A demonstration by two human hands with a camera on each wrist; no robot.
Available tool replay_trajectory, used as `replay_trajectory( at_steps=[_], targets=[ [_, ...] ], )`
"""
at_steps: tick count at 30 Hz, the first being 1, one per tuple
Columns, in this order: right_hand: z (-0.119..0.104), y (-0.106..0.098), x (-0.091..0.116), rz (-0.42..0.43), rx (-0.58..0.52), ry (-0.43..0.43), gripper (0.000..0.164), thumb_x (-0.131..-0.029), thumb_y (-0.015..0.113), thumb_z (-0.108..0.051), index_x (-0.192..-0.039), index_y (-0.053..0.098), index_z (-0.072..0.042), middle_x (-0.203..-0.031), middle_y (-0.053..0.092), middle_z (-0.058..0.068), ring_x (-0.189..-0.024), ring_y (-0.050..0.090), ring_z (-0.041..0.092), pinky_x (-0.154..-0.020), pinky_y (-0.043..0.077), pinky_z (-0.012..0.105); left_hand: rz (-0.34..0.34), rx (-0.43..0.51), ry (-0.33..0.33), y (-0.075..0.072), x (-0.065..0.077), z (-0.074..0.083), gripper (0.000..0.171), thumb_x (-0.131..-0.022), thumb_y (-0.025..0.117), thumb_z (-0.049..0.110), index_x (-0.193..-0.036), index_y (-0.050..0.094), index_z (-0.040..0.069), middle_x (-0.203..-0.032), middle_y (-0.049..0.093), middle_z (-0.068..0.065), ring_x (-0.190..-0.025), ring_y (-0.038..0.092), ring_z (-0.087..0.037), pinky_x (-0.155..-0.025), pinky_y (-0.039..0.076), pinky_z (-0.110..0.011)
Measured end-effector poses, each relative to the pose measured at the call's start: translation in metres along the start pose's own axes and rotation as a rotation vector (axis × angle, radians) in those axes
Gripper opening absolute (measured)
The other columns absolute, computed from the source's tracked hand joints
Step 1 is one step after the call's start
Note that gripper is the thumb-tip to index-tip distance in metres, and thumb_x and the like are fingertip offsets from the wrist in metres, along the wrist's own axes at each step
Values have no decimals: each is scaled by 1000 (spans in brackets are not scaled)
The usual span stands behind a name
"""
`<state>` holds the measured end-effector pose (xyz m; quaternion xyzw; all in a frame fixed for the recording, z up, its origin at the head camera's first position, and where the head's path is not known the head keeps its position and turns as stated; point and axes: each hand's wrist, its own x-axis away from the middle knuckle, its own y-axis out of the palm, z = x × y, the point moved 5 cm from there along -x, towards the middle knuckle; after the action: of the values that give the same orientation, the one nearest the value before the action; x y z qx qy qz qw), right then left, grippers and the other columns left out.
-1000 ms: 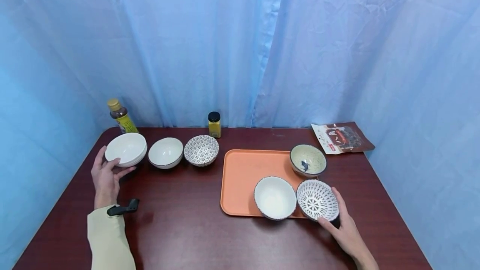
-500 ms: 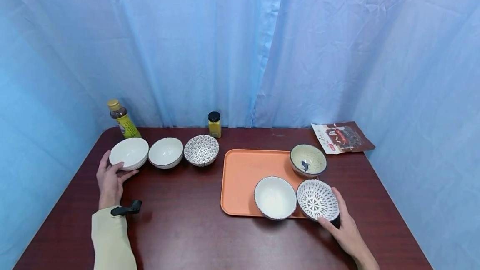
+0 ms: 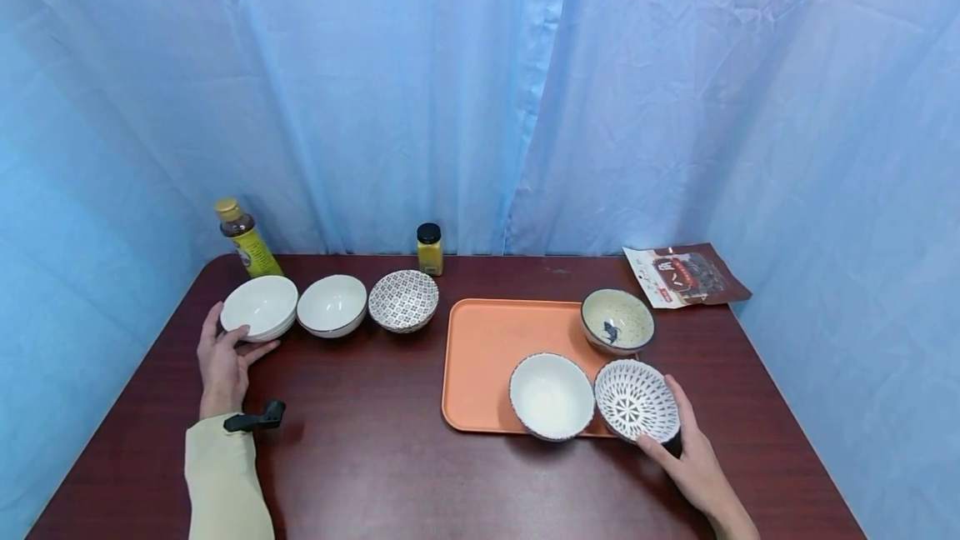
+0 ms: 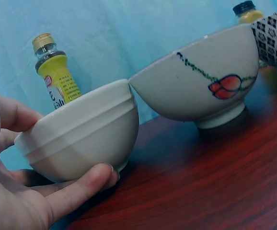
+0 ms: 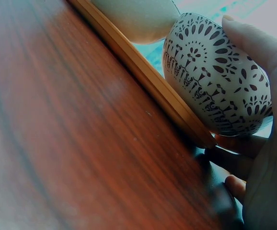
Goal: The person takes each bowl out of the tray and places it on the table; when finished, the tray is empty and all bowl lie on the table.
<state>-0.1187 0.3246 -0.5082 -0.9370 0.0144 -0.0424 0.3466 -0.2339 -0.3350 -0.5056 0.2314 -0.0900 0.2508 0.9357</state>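
Note:
At the left end of a row of bowls, my left hand [image 3: 222,369] grips a plain white bowl [image 3: 258,307], fingers around its near left side. In the left wrist view this bowl's rim meets that of a white bowl with a red painted motif [image 4: 196,76]. Over the tray's near right corner, my right hand [image 3: 693,461] holds a white bowl with dark petal patterns [image 3: 637,400], thumb and fingers spread around its right side. A larger white bowl [image 3: 551,397] sits beside it on the orange tray [image 3: 480,348]; a cream bowl with a blue motif [image 3: 617,322] stands behind.
A dark-patterned bowl [image 3: 403,301] ends the left row. Behind that row stand a yellow-capped bottle [image 3: 251,240] and a black-lidded jar [image 3: 430,250]. A brown and white food packet [image 3: 686,276] lies at the back right. Blue curtains [image 3: 390,90] hang behind the table.
My left hand has brought the plain white bowl right and down, up against the neighbouring bowl, slowing over the last half second. My right hand and its bowl have stayed in place.

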Motion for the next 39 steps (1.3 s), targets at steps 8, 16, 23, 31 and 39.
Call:
replay_trajectory(
  at_steps=[8,16,23,31,39],
  targets=[
    [1,0,2,18,-14,-27,98,-93,68,-32,-163,0,-23,-168,13,20,-147,20,40,-110,28,68,-42,-153,-4,-1,2,-3,66,-107,39,17,-160,8,40,-171,-4,-4,-63,72,-10,-59,63,-26],
    [0,1,0,10,-8,-16,100,-93,68,-33,-163,-1,-21,-167,11,23,-147,21,50,-110,28,71,48,-252,38,-8,2,5,65,-106,41,32,-161,7,37,-170,7,-13,-54,69,-8,-51,60,-24],
    [0,0,0,12,-5,-14,100,-92,69,-33,-163,0,-19,-167,11,23,-147,22,50,-110,28,71,172,-371,121,-12,12,23,64,-104,46,31,-160,16,37,-167,22,-15,-49,63,-5,-45,55,-20],
    [0,0,-1,5,-6,-11,100,-92,69,-34,-163,-1,-21,-167,11,23,-148,21,50,-110,27,71,248,-516,255,8,31,55,66,-102,50,25,-159,21,36,-165,28,-10,-49,59,2,-46,52,-14],
    [1,0,0,0,-7,-5,100,-93,69,-34,-163,-2,-21,-168,10,22,-148,20,50,-111,27,72,38,-423,440,65,61,71,65,-100,53,11,-157,29,31,-157,40,-18,-53,64,0,-50,53,-13]
  ],
)
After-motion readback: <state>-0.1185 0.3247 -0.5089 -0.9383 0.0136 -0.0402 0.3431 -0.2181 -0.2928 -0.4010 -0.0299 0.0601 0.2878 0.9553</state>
